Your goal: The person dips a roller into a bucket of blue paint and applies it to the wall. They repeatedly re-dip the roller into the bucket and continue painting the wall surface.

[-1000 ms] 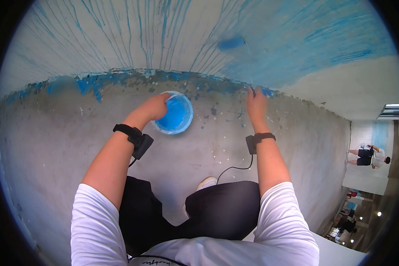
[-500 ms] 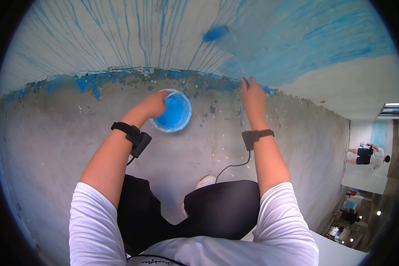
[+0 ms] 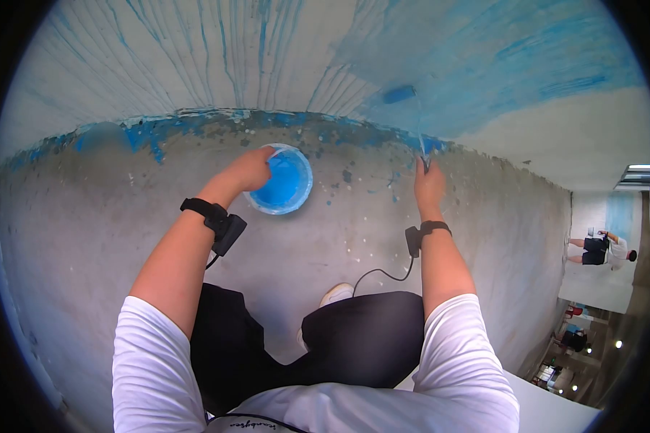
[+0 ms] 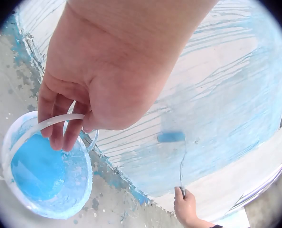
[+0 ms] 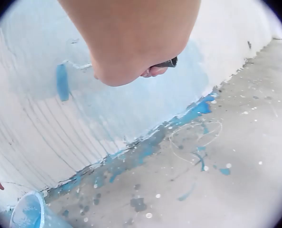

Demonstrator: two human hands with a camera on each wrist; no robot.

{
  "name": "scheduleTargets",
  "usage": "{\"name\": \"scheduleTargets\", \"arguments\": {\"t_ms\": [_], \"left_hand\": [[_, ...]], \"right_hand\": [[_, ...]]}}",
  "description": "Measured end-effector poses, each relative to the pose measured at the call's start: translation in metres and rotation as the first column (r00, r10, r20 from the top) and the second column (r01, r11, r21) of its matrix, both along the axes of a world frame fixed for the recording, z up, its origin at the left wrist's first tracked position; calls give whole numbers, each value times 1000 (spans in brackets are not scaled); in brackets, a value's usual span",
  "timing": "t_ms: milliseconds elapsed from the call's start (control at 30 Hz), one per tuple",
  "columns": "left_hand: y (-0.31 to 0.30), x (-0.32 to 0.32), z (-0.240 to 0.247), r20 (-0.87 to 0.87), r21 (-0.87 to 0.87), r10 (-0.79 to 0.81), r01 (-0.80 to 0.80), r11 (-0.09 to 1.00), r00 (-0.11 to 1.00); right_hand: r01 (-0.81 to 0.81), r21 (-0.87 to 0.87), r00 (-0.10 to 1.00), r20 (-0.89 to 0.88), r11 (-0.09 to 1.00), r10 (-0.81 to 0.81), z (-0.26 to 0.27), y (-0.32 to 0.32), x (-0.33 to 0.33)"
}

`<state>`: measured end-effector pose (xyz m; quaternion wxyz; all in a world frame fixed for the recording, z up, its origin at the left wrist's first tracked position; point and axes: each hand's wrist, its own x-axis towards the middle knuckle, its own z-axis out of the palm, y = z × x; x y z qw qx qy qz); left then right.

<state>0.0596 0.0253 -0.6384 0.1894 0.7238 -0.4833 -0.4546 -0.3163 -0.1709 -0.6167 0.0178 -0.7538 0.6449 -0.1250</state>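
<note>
My left hand holds a white bucket by its thin white handle, the fingers hooked under it. Bright blue paint lies inside the bucket. In the head view my right hand grips the dark handle of a paint roller. The roller's blue sleeve is against the wall, above the floor line, and its thin wire frame runs down to the hand. In the right wrist view the dark handle end sticks out past the curled fingers.
Blue drips streak the wall's left part, and a broad light blue patch covers the right. Paint spatters dot the grey floor along the wall's base. Far right, another person stands by a wall. A cable hangs from my right wrist camera.
The roller went up and left along the wall, then came back down to the right with my right hand. Blue paint now covers some drip streaks there. The bucket barely shifted.
</note>
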Motion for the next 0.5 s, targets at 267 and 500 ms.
{"name": "scheduleTargets", "arguments": {"t_ms": [267,500], "left_hand": [[1,1,-2,20,14,-4,4,1000,1000],[1,0,8,10,36,-12,11,999,1000]], "right_hand": [[-266,56,963,-21,962,267,1,-4,42],[-426,-15,902,-85,905,423,12,-2,97]]}}
